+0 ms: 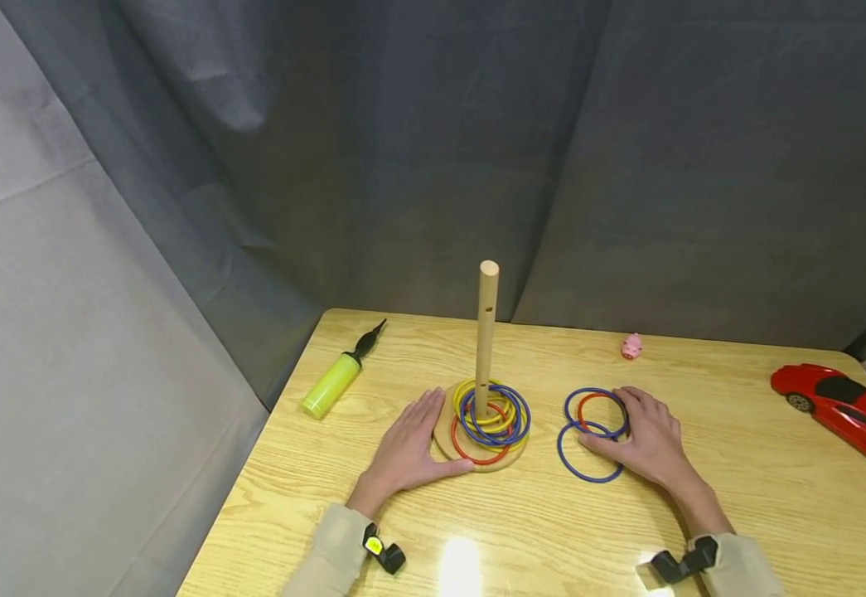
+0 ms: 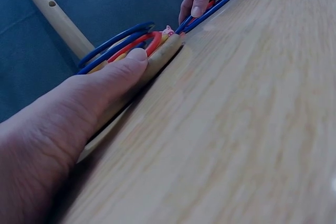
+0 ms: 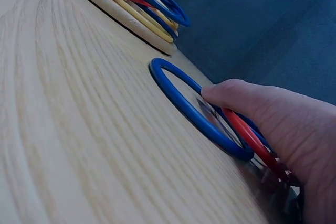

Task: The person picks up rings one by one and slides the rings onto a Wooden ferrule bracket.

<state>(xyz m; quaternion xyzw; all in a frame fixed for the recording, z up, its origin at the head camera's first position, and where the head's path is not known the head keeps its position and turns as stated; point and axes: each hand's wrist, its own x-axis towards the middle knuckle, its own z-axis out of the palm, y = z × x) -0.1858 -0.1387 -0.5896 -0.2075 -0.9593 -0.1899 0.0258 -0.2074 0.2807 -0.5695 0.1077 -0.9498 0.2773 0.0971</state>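
Note:
My left hand (image 1: 410, 448) holds the round wooden base (image 1: 442, 439) of a ring toss stand, fingers along its left side and thumb (image 2: 123, 69) at the front rim. From the base rises an upright wooden post (image 1: 486, 340); around its foot lie several yellow, blue and red rings (image 1: 518, 435). To the right, my right hand (image 1: 649, 435) grips a small group of rings at their right side: two overlapping blue rings (image 1: 589, 478) and a red ring (image 3: 244, 129). Its thumb (image 3: 231, 93) lies over the rings; the other fingertips are hidden in the right wrist view.
A yellow-green hand pump (image 1: 331, 385) with a black nozzle lies at the left of the wooden table (image 1: 522, 531). A small pink pig toy (image 1: 631, 347) sits near the back edge. On the far right stands a red toy car (image 1: 850, 414). Grey curtains (image 1: 418, 166) hang behind.

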